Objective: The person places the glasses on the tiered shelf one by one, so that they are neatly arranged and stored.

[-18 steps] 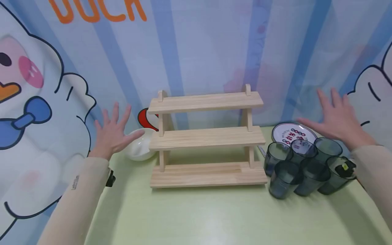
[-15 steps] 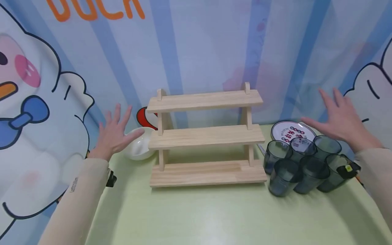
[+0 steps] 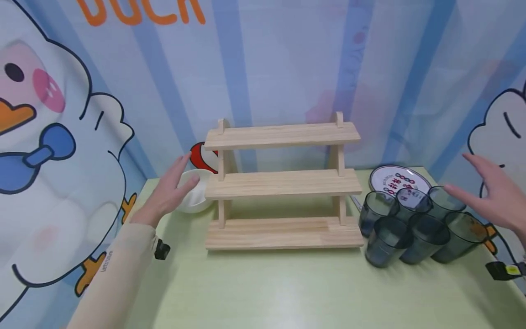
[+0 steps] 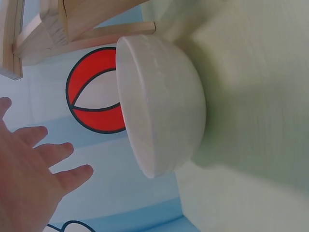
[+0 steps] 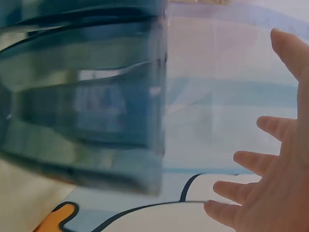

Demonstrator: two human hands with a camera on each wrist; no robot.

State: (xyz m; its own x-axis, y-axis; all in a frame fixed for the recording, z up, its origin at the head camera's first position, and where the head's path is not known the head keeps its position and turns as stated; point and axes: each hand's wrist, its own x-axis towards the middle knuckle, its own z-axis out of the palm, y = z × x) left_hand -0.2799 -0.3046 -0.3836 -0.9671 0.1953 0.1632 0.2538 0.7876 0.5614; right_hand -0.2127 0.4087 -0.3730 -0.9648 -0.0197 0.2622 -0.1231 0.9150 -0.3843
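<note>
My left hand (image 3: 166,192) is held in the air by the white bowl (image 3: 196,201), fingers extended and holding nothing. In the left wrist view the bowl (image 4: 169,106) stands upright on the table, apart from the fingers. On the other side, my right hand (image 3: 495,192) hovers behind and right of several smoky grey drinking glasses (image 3: 384,244), with its fingers spread. The right wrist view shows a blurred glass (image 5: 96,111) beside this hand (image 5: 270,179), with a gap between them. A three-tier wooden shelf (image 3: 283,183) stands between the hands.
Behind the glasses lies a round white plate (image 3: 396,177) with red print, partly hidden by them. A cloth backdrop with cartoon ducks (image 3: 283,59) hangs behind the light green table (image 3: 263,292). The shelf's back posts rise above its top board.
My right hand has moved right and lower, and its wrist strap now shows. The left hand has turned, with its fingers closer together near the bowl. The head view has shifted slightly.
</note>
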